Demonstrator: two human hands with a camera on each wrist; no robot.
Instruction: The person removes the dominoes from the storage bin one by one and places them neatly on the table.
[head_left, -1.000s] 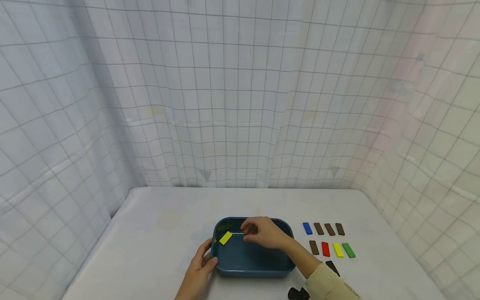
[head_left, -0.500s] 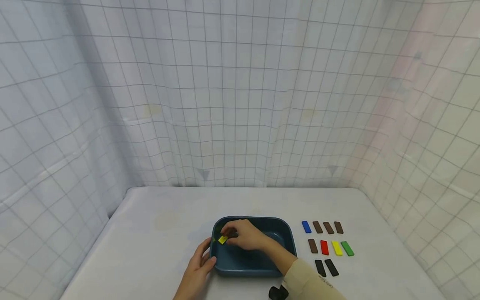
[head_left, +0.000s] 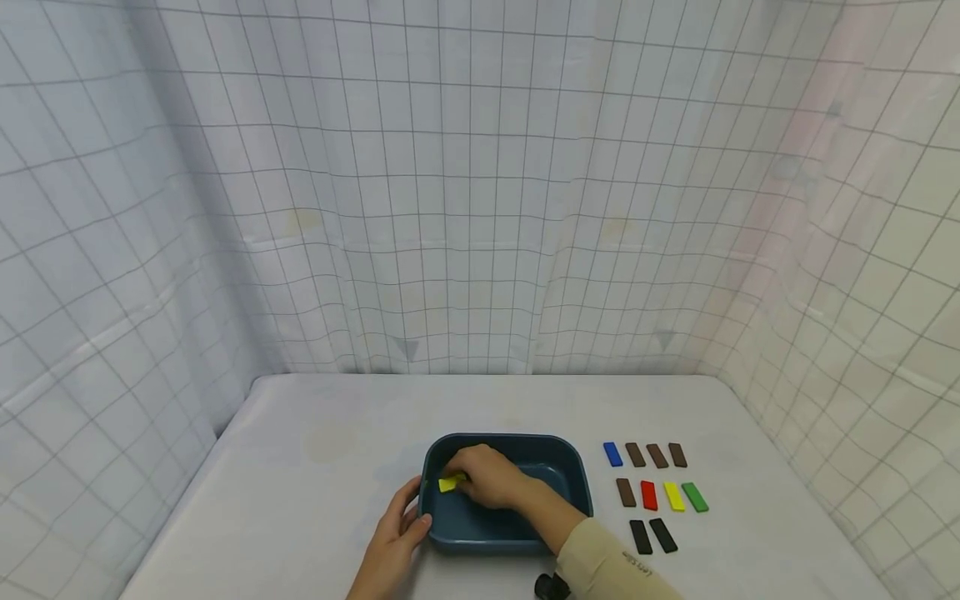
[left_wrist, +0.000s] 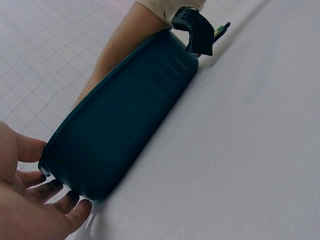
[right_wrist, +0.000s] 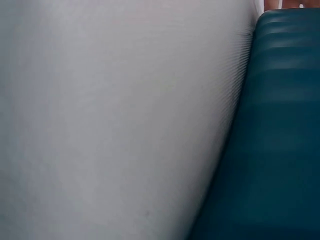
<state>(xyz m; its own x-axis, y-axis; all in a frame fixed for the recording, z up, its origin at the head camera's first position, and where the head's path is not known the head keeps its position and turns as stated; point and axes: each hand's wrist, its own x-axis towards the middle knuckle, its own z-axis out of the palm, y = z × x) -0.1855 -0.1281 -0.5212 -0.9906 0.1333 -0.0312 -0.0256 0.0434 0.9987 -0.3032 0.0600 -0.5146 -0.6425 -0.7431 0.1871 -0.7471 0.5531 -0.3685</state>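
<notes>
A dark teal tray sits on the white table. My left hand holds its left end; the left wrist view shows that hand's thumb and fingertips at the rim and end wall of the tray. Inside the tray, near its left end, my right hand pinches a small flat yellow block, partly covered by the fingers. In the right wrist view, only the tray's outer wall and the tablecloth fill most of the picture; the right hand is out of it.
Right of the tray, flat blocks lie in rows: a blue one, several brown ones, a red one, a yellow one, a green one and two black ones. A black wrist camera is on the right sleeve. Gridded white curtains surround the table.
My right hand has moved left and down inside the tray onto the yellow block, which has turned between its fingers. The left hand keeps its place on the tray's end.
</notes>
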